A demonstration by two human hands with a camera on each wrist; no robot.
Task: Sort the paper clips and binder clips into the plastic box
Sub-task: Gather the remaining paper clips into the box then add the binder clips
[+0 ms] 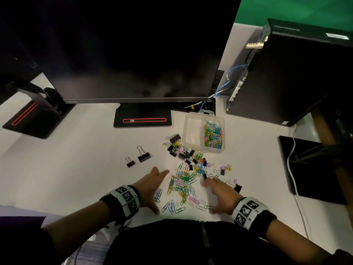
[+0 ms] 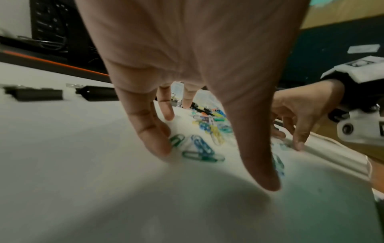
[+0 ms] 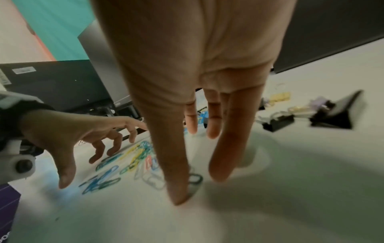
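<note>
Both sets of fingers are spread and empty: the left hand (image 1: 150, 185) and right hand (image 1: 222, 194) flank the loose paper clips (image 1: 181, 186) on the worktop (image 1: 86, 159), tips down, heap lying between them. Neither looks nearer. The binder clips (image 1: 181, 150) lie beyond, towards the plastic box (image 1: 193, 131), whose right compartment already holds coloured clips

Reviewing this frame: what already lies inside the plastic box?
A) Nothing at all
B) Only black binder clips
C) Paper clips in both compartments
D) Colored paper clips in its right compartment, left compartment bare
D: in the head view the plastic box holds a heap of colored paper clips in its right compartment, while its left compartment shows only bare plastic.
</note>
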